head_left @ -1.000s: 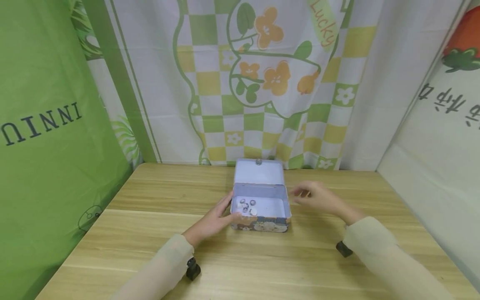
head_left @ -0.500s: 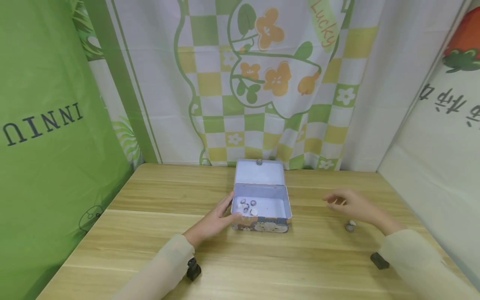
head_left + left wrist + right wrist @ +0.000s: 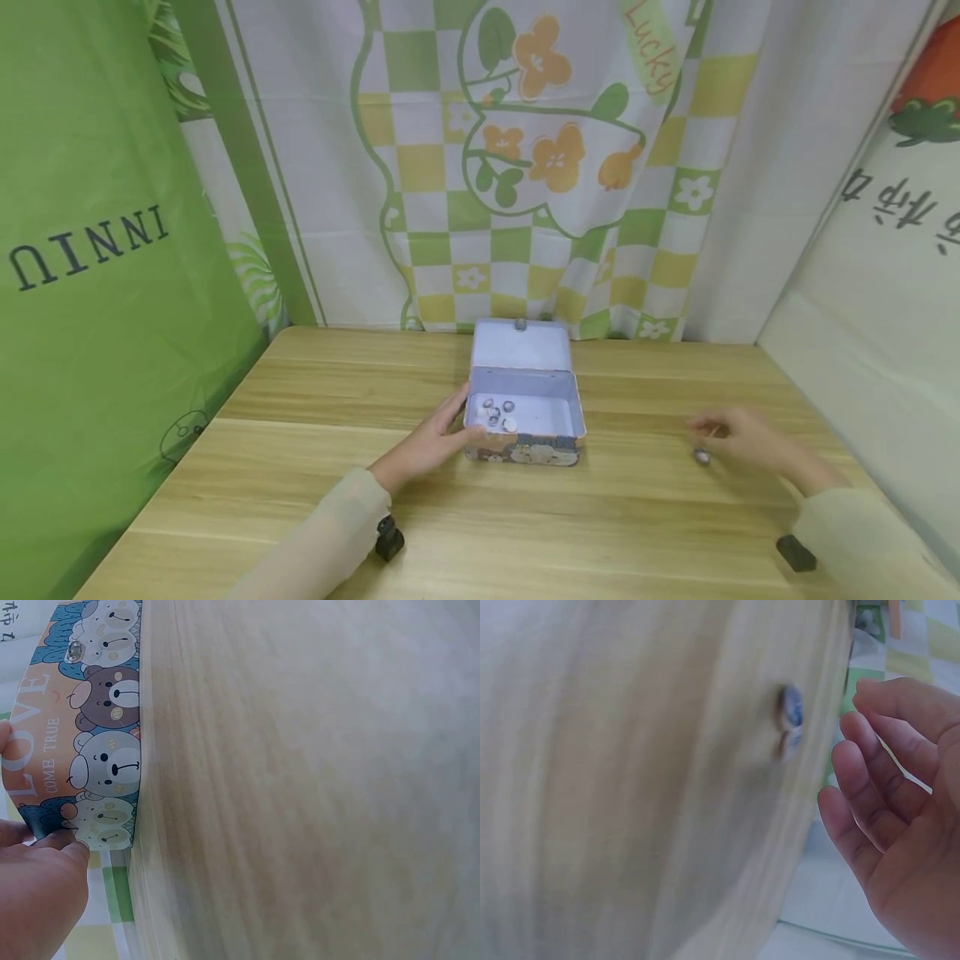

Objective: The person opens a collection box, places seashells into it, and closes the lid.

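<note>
A hinged tin box [image 3: 555, 450] stands with its lid [image 3: 521, 346] raised; its front wall shows cartoon bears in the left wrist view. My left hand [image 3: 423, 446] grips the box's left front corner, the thumb on the front rim. Several small round grey-white pieces [image 3: 509, 407] lie inside, toward the left. My right hand [image 3: 750, 442] hovers right of the box with loosely bent fingers and nothing held. Just below its fingertips lies a small glossy piece [image 3: 702, 456]. In the right wrist view two blurred bluish pieces [image 3: 791, 706] lie together on the table.
The wooden table [image 3: 337, 500] ends at a patterned curtain [image 3: 465, 233] behind the box. A green cloth [image 3: 90, 350] hangs on the left, a white cloth [image 3: 862, 333] on the right. A thin dark cable [image 3: 180, 433] shows by the left edge.
My right hand has moved away from beside the box, rightward and nearer me, to the loose pieces on the table. My left hand and the box have stayed in place.
</note>
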